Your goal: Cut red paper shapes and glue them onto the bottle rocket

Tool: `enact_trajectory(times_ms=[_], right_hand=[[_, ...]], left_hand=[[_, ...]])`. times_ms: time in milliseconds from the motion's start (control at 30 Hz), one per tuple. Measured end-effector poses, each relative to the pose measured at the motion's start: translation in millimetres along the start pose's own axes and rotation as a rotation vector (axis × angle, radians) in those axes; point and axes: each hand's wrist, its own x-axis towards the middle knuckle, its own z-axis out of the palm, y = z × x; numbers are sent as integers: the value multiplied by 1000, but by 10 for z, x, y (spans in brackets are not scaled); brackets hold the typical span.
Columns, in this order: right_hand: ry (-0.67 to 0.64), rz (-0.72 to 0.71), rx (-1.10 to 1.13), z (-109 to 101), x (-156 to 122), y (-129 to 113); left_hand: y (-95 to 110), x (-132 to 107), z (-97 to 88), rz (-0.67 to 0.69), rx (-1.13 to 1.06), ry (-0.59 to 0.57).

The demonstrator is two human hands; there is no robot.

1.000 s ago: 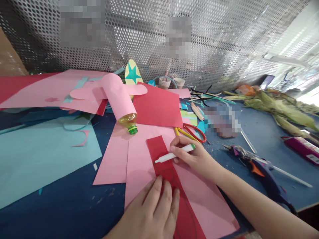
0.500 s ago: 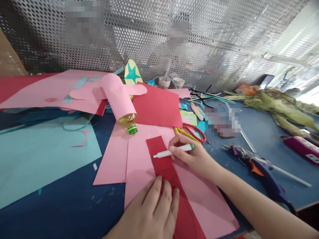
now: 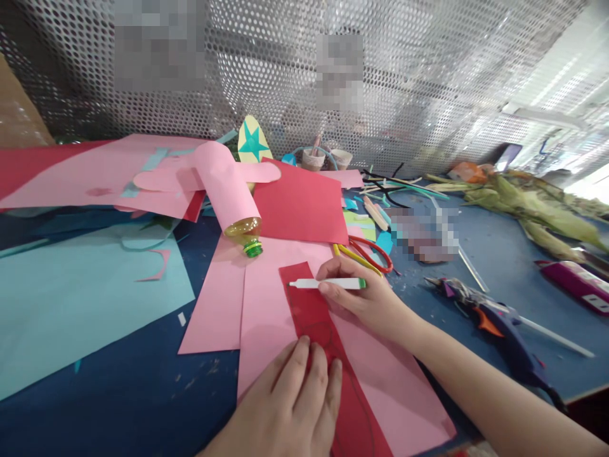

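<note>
the red strip (image 3: 309, 311) lies on pink paper (image 3: 266, 304); the left hand (image 3: 290, 406) rests flat on the strip's near part, fingers straight, gripping nothing; the right hand (image 3: 366, 301) is closed round a white marker (image 3: 328, 284), level over the strip's far end, tip pointing left; scissors (image 3: 371, 251) lie just right of the strip; a bottle (image 3: 233, 197) lies beyond it

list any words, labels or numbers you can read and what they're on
No text can be read.
White marker pen with green end in the right hand: no legible print.
Purple packet at the right edge: label too blurred.
Yellow oval card: a teal star, no words.
</note>
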Motion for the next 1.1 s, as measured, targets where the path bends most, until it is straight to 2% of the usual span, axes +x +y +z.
enact_trajectory(times_ms=[33,133,267,400,600,833,900,1033,1100], right_hand=[[-1,-2,-3,0,2,1],[0,-8,-29,4,4,8],[27,29,25,13,-11,26],[37,101,180,19,-35,50],[6,102,125,17,-34,30],[0,-2,-3,8,-7,-11],[-8,-6,-19,12,-7,-10],[-14,-9,-42,19,-13,6],[-11,-19,-56,19,-15,18]], left_hand=[[7,-1,19,-1,12,59],[22,-13,59,-15,28,94],[3,-35,-9,12,2,-38],[-10,-31,-67,-4,-23,-89],[-7,-8,-53,-6,-21,-36],[1,-47,-41,39,-50,-142],[11,-57,17,46,-33,-112],[17,-61,142,-18,-22,102],[14,-64,177,-59,-49,142]])
